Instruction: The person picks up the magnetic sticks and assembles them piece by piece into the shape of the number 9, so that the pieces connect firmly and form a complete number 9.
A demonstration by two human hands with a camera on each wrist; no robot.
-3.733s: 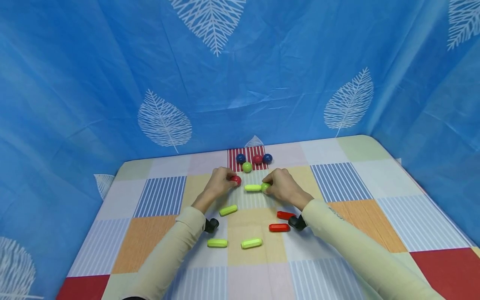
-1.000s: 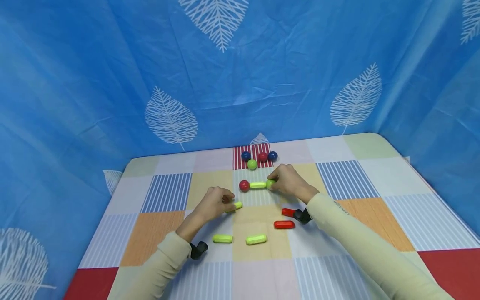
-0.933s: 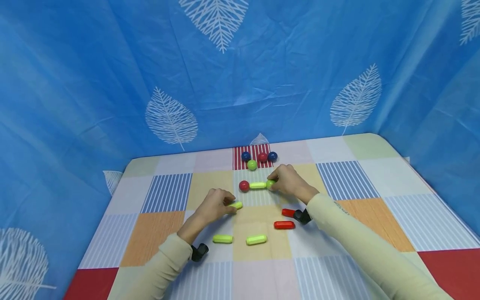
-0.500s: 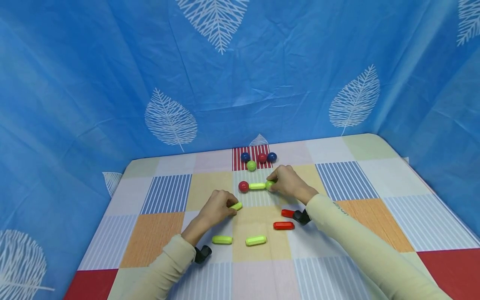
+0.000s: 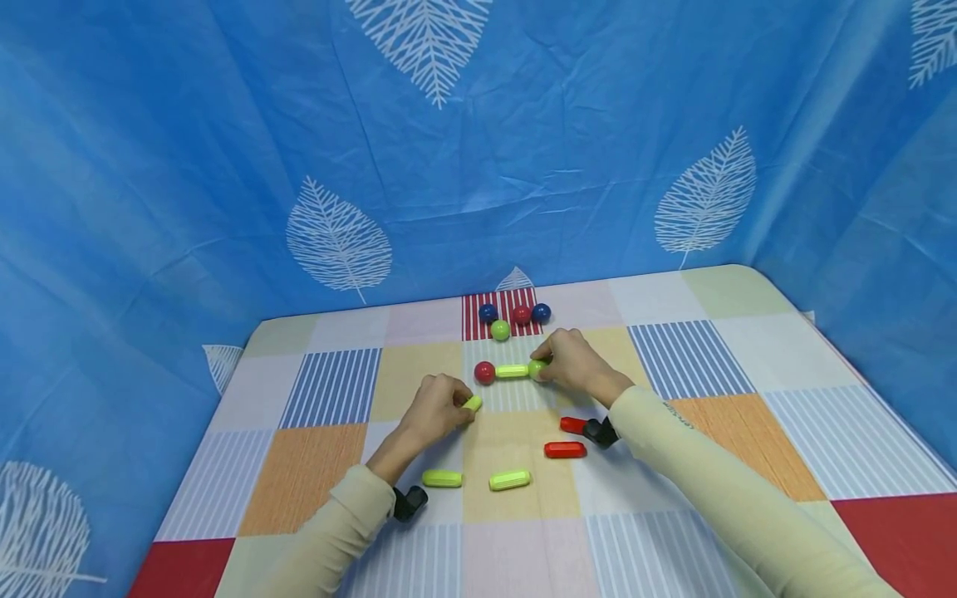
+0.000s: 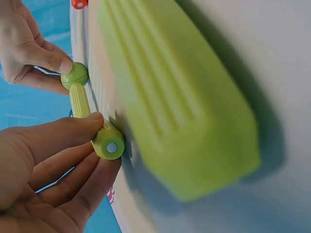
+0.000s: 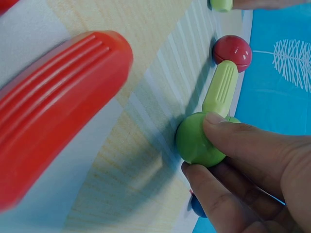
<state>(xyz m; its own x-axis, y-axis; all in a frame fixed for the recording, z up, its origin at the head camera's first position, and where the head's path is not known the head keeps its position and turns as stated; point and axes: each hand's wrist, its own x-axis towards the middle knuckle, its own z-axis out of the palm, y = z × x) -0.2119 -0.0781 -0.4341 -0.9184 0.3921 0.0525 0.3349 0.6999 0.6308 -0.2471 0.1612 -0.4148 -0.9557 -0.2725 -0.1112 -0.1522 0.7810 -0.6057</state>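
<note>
My left hand (image 5: 434, 409) pinches a short yellow-green magnetic rod (image 5: 473, 404) between thumb and fingers, low over the table. In the left wrist view its near end shows a round metal tip. My right hand (image 5: 571, 365) pinches a green ball (image 7: 197, 141) between thumb and fingertips. That ball sits at the right end of another yellow-green rod (image 5: 512, 371), whose left end meets a red ball (image 5: 484, 373). Together they form a straight bar lying on the cloth, just beyond the left hand's rod.
Behind the bar stand a green ball (image 5: 500, 330), a second red ball (image 5: 521, 315) and two blue balls (image 5: 488, 313). Nearer lie two yellow-green rods (image 5: 510, 480) and two red rods (image 5: 565, 449), one partly behind the right wrist camera. A blue curtain (image 5: 478, 166) borders the table.
My left hand let go of the red ball at the bar, came back to a loose yellow-green rod, pinched it and shifted it slightly away from me. My right hand stays on the green ball.
</note>
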